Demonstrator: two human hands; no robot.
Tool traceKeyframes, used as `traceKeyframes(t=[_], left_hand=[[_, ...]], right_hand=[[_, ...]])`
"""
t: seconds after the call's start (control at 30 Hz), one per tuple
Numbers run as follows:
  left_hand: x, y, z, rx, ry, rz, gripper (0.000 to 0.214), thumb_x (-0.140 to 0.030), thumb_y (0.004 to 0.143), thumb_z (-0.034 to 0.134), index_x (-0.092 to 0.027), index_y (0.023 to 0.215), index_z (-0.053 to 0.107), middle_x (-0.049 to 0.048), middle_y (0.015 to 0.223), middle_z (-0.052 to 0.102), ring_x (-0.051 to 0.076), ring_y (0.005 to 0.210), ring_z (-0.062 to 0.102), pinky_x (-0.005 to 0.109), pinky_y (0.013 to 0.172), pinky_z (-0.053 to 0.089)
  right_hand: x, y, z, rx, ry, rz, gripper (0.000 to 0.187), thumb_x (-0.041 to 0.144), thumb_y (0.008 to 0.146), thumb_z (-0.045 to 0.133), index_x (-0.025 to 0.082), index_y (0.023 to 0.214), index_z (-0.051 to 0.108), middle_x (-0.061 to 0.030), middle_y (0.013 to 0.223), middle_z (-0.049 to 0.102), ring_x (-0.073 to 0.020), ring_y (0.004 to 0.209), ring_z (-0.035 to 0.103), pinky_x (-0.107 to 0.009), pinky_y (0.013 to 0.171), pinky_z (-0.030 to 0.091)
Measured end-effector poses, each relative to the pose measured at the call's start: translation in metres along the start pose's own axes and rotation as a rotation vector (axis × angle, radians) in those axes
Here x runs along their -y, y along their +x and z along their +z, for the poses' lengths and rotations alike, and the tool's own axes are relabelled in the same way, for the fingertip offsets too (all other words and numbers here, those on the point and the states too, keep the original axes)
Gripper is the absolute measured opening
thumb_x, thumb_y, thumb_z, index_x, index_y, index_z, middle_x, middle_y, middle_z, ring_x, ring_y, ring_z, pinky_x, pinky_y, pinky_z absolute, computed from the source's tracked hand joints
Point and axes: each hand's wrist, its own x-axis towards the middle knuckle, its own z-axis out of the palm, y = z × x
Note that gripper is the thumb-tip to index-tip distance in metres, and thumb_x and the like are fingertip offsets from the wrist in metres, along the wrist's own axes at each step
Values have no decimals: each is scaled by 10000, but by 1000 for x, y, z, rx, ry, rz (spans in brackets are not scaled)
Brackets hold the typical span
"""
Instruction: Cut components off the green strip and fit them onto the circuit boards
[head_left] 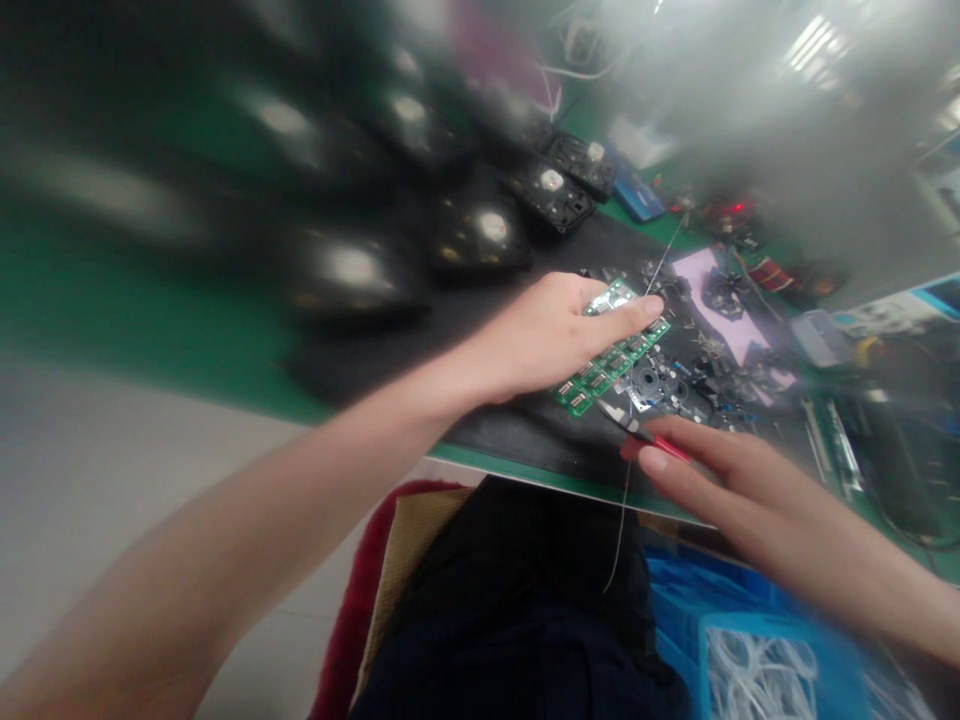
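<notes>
My left hand (559,335) lies over a strip of small green circuit boards (609,365) on a black mat (517,430), thumb and fingers closed on the strip's upper part. My right hand (731,480) rests at the mat's front edge, fingers stretched out flat over a red-handled tool (654,440) whose dark metal tip points towards the boards. Whether the fingers grip the tool I cannot tell. A thin wire (624,520) hangs down from near the tool.
Several black round housings (480,235) stand in rows at the back left, blurred. Small dark parts (697,385) and a pink sheet (709,300) lie right of the boards. A blue bin with white cables (757,665) sits below right. The green table (135,300) runs left.
</notes>
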Motion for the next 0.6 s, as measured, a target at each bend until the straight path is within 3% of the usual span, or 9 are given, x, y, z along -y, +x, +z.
traceKeyframes(t=[0.17,0.47,0.6], left_hand=[[0,0,0,17,1,-7,787,-776,851,476,-99,1219,634,23,1185,579,-112,886,508,-48,751,353],[1,-1,0,34,35,-15,746,-740,901,412,-115,1249,625,17,1174,582,-113,854,499,-39,714,323],[0,-1,-1,41,43,-18,749,-749,898,409,-116,1234,626,12,1160,585,-115,833,490,-35,706,326]], right_hand=[[0,0,1,28,-11,13,438,596,1058,437,205,1137,619,13,1015,658,-96,866,592,-231,697,381],[4,2,0,30,2,16,471,615,1053,435,186,1127,615,-4,1012,655,-106,879,592,-237,685,367],[2,1,-2,59,79,45,495,644,1035,451,184,1143,601,3,1031,657,-98,872,590,-209,711,413]])
